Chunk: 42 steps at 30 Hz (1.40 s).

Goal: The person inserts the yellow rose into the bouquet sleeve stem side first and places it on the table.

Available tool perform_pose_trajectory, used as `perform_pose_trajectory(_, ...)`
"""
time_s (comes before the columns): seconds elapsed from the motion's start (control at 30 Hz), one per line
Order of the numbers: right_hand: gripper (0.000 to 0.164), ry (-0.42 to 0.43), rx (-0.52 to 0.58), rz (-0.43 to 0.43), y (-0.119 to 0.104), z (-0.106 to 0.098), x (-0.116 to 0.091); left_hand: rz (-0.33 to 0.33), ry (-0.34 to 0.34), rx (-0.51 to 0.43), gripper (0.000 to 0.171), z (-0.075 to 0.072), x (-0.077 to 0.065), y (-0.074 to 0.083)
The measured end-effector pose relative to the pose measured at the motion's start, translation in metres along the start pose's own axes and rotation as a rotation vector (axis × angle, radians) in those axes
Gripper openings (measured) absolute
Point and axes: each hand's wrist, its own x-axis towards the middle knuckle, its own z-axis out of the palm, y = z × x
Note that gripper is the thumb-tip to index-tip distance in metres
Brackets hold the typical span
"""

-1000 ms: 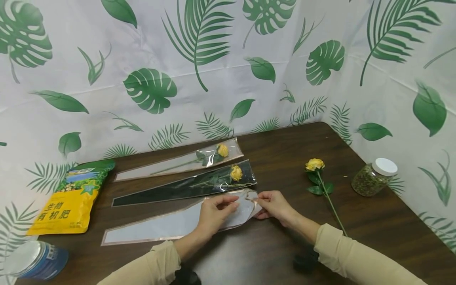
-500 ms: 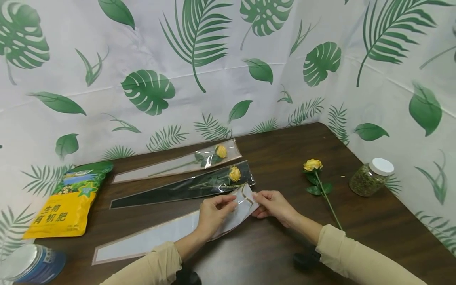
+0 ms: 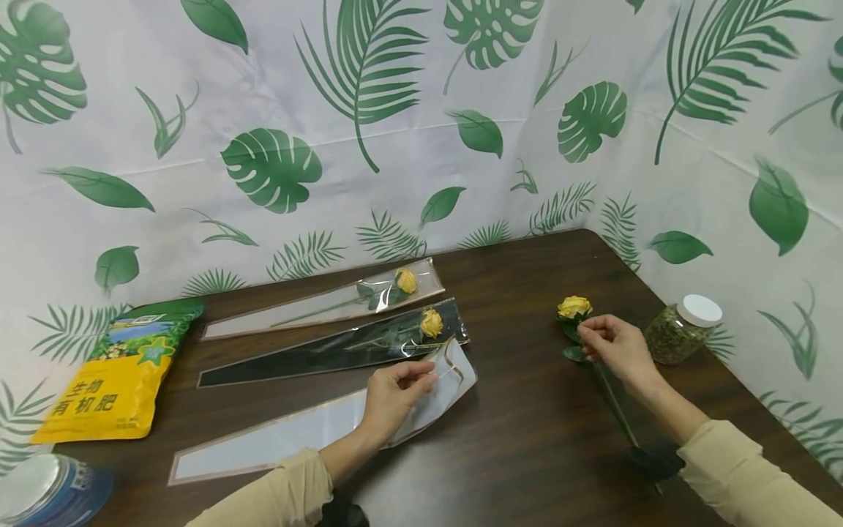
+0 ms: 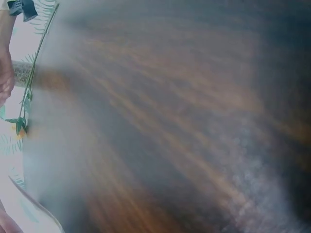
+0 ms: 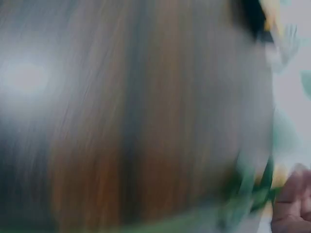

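My left hand (image 3: 390, 399) pinches the wide end of a white flower sleeve (image 3: 283, 435) with a gold-edged border. The sleeve's right end curls up off the table, with its mouth parted; the narrow end lies flat. My right hand (image 3: 615, 348) is over the stem of a yellow rose (image 3: 574, 307), just below the bloom, fingertips bent toward the stem. In the left wrist view a slim gap shows between the right hand (image 4: 6, 75) and the rose stem (image 4: 30, 75). The right wrist view is blurred, with fingertips (image 5: 294, 194) beside green leaves (image 5: 262, 191).
Behind the white sleeve lie a black sleeve (image 3: 263, 371) and a clear, pale sleeve (image 3: 257, 320), each with a yellow rose inside. A yellow fertilizer bag (image 3: 99, 395) and a blue can (image 3: 59, 490) stand left. A white-lidded jar (image 3: 678, 333) is at the right edge.
My right hand has let go of the sleeve's edge and moved right to the loose rose. My left hand keeps its hold; the sleeve's end has lifted and its mouth has turned up.
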Motion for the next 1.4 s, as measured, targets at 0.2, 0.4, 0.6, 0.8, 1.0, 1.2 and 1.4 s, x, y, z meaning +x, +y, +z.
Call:
perform_pose_trajectory(0.2,0.031,-0.208,-0.199,0.157,0.030,-0.029,-0.002,0.013,-0.011,0.037,0.017,-0.001,0.000,0.000)
perform_pose_trajectory(0.4,0.025,-0.370,-0.119,0.265,0.034,-0.031,0.000,0.015,-0.021,0.061,0.015,-0.001,0.000,0.000)
perform_pose_trajectory(0.6,0.042,-0.418,0.102,0.393,0.032,-0.022,0.007,0.027,-0.013,0.067,0.015,-0.001,0.001,0.000)
perform_pose_trajectory(0.8,0.034,-0.472,0.453,0.482,0.025,-0.008,0.011,0.025,0.006,0.071,0.016,-0.002,0.003,0.001)
perform_pose_trajectory(1.0,0.016,-0.465,0.666,0.489,0.017,0.009,0.013,0.039,0.014,0.047,0.015,-0.002,0.005,0.001)
perform_pose_trajectory(1.2,0.018,-0.503,0.662,0.454,0.012,0.025,0.016,0.021,0.016,0.031,0.015,-0.003,0.002,0.004)
perform_pose_trajectory(1.4,0.016,-0.486,0.754,0.447,0.007,0.031,0.016,0.018,0.011,0.044,0.015,-0.004,0.002,0.004)
